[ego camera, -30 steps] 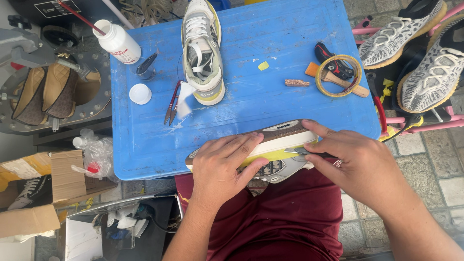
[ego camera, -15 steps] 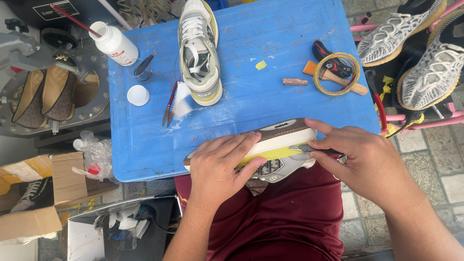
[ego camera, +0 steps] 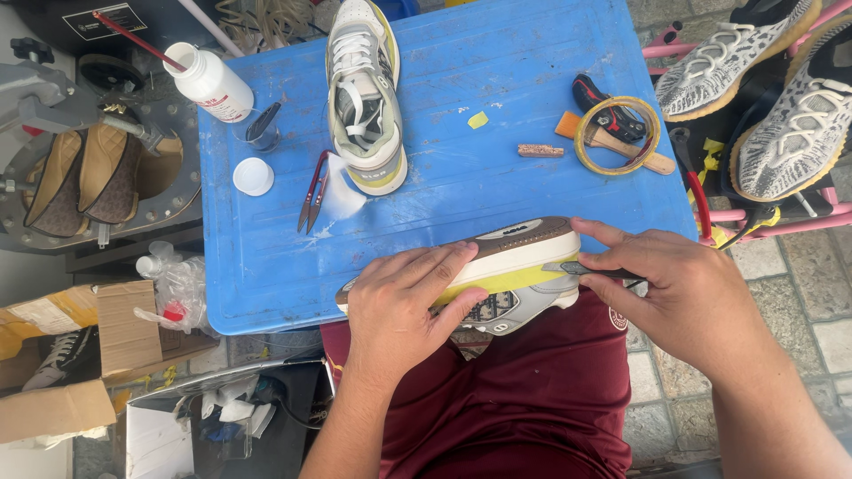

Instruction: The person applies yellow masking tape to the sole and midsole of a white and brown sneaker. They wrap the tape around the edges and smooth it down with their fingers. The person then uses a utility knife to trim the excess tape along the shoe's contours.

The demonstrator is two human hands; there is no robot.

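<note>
Left hand: our left hand [ego camera: 404, 306] lies flat with fingers spread narrow, pressing the sneaker [ego camera: 497, 266] down against the near edge of the bench [ego camera: 497, 191]
Right hand: our right hand [ego camera: 679, 297] pinches a small dark blade [ego camera: 577, 268], its tip touching the heel end of the shoe, just beside the yellow tape [ego camera: 501, 282] along the midsole
Sneaker: it lies on its side, sole turned away from us, half on the near edge of the bench and half over our lap
Doing it well: we judge the blade should stay shallow and follow the tape line, with the left hand kept behind the cutting path and the shoe held steady
Far edge: a second sneaker [ego camera: 364, 93] stands upright near the middle
Far left corner: a white glue bottle [ego camera: 209, 82] leans, its cap [ego camera: 254, 176] lying apart
Middle left: red tweezers [ego camera: 312, 191] lie beside the second sneaker
Right edge: a tape roll [ego camera: 619, 135] rests over a wooden-handled tool
</note>
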